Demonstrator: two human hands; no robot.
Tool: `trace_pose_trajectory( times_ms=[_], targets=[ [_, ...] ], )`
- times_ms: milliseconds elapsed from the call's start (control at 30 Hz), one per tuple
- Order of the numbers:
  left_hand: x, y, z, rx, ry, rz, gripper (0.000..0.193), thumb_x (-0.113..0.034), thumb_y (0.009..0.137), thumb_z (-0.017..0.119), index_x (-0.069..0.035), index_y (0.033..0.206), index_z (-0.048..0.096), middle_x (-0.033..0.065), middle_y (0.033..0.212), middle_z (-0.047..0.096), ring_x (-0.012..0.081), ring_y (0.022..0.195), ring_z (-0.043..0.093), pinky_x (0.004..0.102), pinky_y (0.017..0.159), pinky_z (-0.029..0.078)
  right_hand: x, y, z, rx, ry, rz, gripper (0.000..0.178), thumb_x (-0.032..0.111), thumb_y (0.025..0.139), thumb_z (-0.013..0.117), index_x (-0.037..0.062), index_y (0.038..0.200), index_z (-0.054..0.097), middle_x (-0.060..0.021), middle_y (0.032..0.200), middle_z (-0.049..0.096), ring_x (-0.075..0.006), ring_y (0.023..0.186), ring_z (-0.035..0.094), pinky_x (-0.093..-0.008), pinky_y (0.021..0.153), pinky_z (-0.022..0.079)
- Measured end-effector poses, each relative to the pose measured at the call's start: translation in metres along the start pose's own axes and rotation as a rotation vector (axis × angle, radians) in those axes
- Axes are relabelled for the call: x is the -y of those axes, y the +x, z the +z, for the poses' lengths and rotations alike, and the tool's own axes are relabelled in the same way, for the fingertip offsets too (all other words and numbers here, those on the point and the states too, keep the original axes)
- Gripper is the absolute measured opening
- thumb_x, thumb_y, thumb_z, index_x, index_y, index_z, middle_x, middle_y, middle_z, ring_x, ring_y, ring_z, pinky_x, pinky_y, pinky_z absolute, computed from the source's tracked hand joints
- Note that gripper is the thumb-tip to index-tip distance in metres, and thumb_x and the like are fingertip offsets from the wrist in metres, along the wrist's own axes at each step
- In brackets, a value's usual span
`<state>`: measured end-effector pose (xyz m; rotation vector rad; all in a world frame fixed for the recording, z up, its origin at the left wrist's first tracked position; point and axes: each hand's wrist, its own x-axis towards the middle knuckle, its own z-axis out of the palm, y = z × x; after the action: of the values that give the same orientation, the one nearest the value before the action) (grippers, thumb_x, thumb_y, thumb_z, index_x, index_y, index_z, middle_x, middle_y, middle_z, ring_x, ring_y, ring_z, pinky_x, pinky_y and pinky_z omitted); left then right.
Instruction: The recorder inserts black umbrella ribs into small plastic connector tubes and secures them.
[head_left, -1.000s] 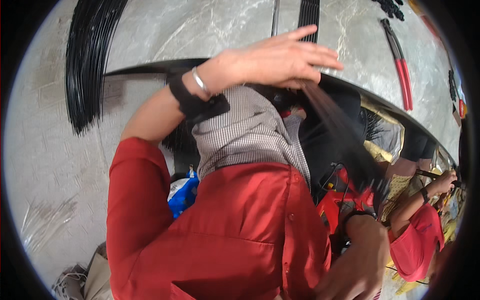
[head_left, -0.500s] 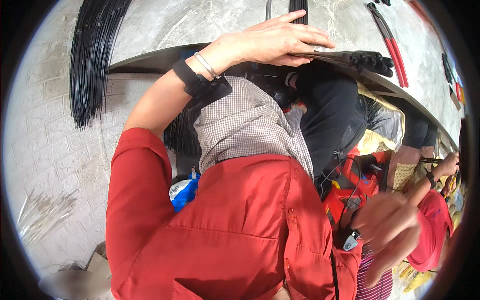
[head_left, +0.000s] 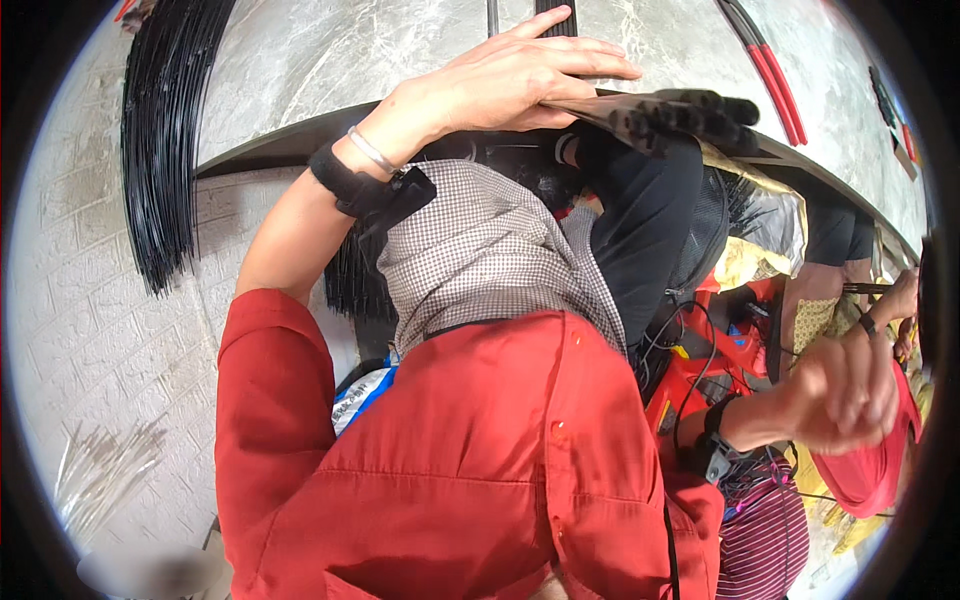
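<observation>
At the near edge of the grey table, my left hand (head_left: 520, 85) has its fingers stretched over the tabletop. Between its thumb and palm it grips a bundle of thin rods (head_left: 670, 120) with thick, dark, tube-like ends pointing right over my lap. Under the palm the rest of the bundle is hidden. My right hand (head_left: 845, 390) is raised at the right, apart from the table and somewhat blurred. Its fingers are curled in; whatever they may hold does not show. Behind the left fingers lies a strip of black rods (head_left: 557, 20).
Long black strands (head_left: 165, 150) hang off the table's left end. Red-handled tools (head_left: 775, 85) lie on the far right of the tabletop (head_left: 670, 40). Red plastic stools (head_left: 735, 345) and loose black cables stand right of my legs. A co-worker's hand (head_left: 900, 295) holds dark rods nearby.
My right hand has swung outward to the right, and its fingers have curled in. The bundle's dark ends have tipped and look larger. My left hand keeps its grip; the whole view has shifted slightly.
</observation>
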<state>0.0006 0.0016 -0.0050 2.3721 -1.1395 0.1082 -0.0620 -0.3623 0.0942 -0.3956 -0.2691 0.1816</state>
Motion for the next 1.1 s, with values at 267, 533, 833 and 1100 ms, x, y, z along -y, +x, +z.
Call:
trace_pose_trajectory(
  times_ms=[267,533,833,1100],
  targets=[
    [0.002,-0.003,0.003,0.02,-0.029,-0.003,0.015,-0.019,0.09,0.056,-0.005,0.085,0.057,0.0091,0.146,0.038,0.0282,0.137,0.032,0.0619,0.112,0.011,-0.12,-0.016,-0.076,0.167,-0.762,1.016,0.014,0.005,0.089,0.06,-0.0069,0.096,0.064,-0.0108,0.086,0.068,-0.0158,0.079,0.064,-0.0286,0.075,0.052],
    [0.006,-0.007,0.015,-0.103,0.204,0.051,0.028,-0.022,0.086,0.059,-0.018,0.112,0.065,-0.0038,0.138,0.048,0.0126,0.131,0.042,0.0575,0.112,0.021,-0.27,-0.084,-0.119,0.21,-0.228,1.361,0.02,0.005,0.091,0.054,-0.004,0.107,0.062,-0.0151,0.094,0.068,-0.0223,0.087,0.068,-0.0331,0.081,0.055],
    [0.005,-0.006,0.02,-0.126,0.253,0.01,0.02,-0.025,0.087,0.058,-0.017,0.102,0.069,-0.0052,0.137,0.05,0.0118,0.131,0.042,0.0567,0.113,0.022,-0.275,-0.014,-0.17,-0.157,-0.83,0.604,0.042,0.001,0.087,0.058,-0.0041,0.128,0.049,-0.0137,0.123,0.058,-0.0225,0.118,0.053,-0.032,0.1,0.042],
    [0.005,-0.002,0.022,-0.147,0.236,0.017,0.023,-0.024,0.087,0.058,-0.017,0.107,0.068,-0.0049,0.138,0.048,0.0115,0.131,0.042,0.0564,0.113,0.022,-0.184,-0.019,-0.163,-0.318,-0.677,0.797,0.029,0.013,0.094,0.056,-0.004,0.117,0.056,-0.0093,0.09,0.064,-0.018,0.083,0.065,-0.0307,0.076,0.055]
  ],
)
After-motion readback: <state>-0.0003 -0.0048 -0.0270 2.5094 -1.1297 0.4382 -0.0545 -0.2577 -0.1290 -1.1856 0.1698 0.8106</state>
